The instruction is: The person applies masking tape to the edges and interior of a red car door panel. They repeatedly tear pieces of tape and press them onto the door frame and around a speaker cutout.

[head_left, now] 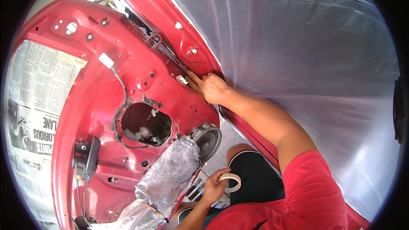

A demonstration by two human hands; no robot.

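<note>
Nearest me, left hand (213,187) grips a masking tape roll (230,182); right hand (211,87) presses fingertips, holding nothing, on the red door panel's (98,102) edge, where plastic sheeting (298,59) could slip loose.

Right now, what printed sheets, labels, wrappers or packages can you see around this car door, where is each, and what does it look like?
Newspaper: taped over the red door's window opening at left, grey-white sheets with black print and photos.
Plastic wrapping: crinkled silvery-clear bundle on the lower door, beside the round speaker.
Masking tape roll: cream ring, unprinted, in the left hand.
No screens or signs.
</note>
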